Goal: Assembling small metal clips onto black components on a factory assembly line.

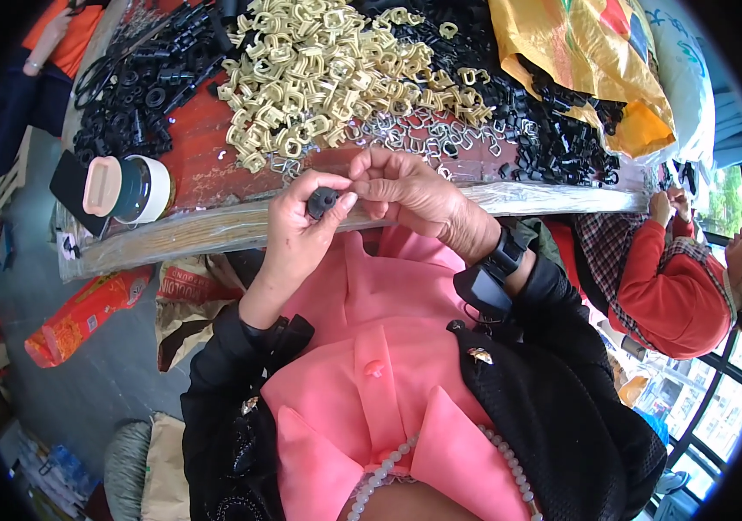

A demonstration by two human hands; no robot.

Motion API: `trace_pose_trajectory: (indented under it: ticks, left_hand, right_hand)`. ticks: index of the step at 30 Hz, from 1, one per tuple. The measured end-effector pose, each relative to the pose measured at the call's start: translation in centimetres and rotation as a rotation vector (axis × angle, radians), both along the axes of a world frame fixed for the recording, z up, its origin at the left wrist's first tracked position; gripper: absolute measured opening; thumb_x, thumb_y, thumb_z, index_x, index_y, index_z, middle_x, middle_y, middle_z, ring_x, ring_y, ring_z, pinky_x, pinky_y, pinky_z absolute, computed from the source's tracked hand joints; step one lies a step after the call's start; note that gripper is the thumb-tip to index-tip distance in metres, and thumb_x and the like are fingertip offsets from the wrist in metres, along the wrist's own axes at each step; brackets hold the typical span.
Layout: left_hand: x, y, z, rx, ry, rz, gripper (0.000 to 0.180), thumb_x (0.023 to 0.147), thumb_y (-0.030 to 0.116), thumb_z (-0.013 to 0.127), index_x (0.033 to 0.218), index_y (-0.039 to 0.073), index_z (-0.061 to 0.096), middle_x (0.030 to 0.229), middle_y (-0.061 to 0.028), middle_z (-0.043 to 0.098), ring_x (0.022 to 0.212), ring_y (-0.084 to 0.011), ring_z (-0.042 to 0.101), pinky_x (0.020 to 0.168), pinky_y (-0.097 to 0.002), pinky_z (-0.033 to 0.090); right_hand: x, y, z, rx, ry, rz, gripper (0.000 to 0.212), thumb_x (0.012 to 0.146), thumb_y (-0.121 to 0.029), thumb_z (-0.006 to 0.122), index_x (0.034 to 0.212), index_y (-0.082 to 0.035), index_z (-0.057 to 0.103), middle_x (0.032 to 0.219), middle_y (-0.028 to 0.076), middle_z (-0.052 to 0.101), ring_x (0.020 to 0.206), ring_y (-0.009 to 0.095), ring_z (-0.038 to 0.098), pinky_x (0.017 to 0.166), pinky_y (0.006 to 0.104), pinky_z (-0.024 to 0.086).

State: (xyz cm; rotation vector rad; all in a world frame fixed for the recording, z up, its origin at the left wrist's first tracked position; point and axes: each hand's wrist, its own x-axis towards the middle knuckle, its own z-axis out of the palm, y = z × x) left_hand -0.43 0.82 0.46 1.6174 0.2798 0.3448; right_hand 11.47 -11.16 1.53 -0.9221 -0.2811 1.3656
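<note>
My left hand point(288, 234) is closed around a small black round plastic part point(322, 202), pinched between thumb and fingers just above the table's near edge. Close beside it, my right hand point(414, 195) has its thumb and index finger pressed together. Those fingertips meet the left fingers; whatever they pinch is too small or hidden to make out. Beyond the hands rises a big heap of cream-coloured plastic clips point(301, 78). Bent silver metal rings point(432, 135) lie scattered along the heap's near side.
Black plastic parts point(132, 104) pile up at the far left, near a lidded jar point(147, 189). More black pieces point(553, 143) and a yellow sack point(579, 52) sit at the right. The table's wrapped edge point(215, 239) runs before me. A person in red point(679, 286) works at far right.
</note>
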Motion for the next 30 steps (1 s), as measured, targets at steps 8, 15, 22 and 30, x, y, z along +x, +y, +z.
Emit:
trace_pose_trajectory:
  ticks: [8,15,22,30]
  left_hand:
    - [0.4,-0.2,0.2,-0.025,-0.036,0.035,0.007,0.076,0.009,0.059,0.076,0.004,0.054,0.065,-0.0011,0.052,0.056,-0.0055,0.046,0.051,-0.0187,0.038]
    - [0.2,-0.6,0.5,-0.548,0.101,-0.023,0.009,0.079,0.011,0.054,0.078,0.003,0.051,0.066,-0.0035,0.051,0.054,-0.0091,0.047,0.05,-0.0195,0.037]
    - [-0.2,-0.7,0.9,-0.865,0.233,-0.085,0.013,0.077,0.016,0.058,0.076,0.004,0.053,0.063,-0.0016,0.052,0.052,-0.0091,0.048,0.048,-0.0192,0.039]
    - [-0.1,-1.0,1.0,-0.852,0.259,-0.168,0.019,0.079,0.018,0.055,0.092,0.004,0.051,0.077,-0.0037,0.055,0.06,-0.009,0.051,0.053,-0.0201,0.042]
  right_hand:
    - [-0.9,-0.5,0.6,0.009,-0.005,-0.087,0.009,0.078,-0.007,0.056,0.085,-0.004,0.051,0.071,-0.002,0.051,0.058,0.006,0.046,0.053,0.0186,0.04]
    - [-1.6,-1.4,1.3,0.015,-1.083,-0.169,0.009,0.078,-0.006,0.055,0.084,-0.002,0.05,0.069,0.002,0.051,0.062,0.015,0.053,0.056,0.0251,0.043]
    - [-2.1,-2.3,1.9,0.023,-1.567,-0.137,0.013,0.074,-0.004,0.057,0.084,-0.001,0.051,0.07,0.009,0.051,0.064,0.025,0.054,0.056,0.0284,0.043]
    - [-1.5,-2.7,2.2,0.018,-1.362,-0.135,0.014,0.073,-0.004,0.058,0.084,-0.002,0.051,0.07,0.008,0.051,0.065,0.025,0.053,0.056,0.0302,0.043]
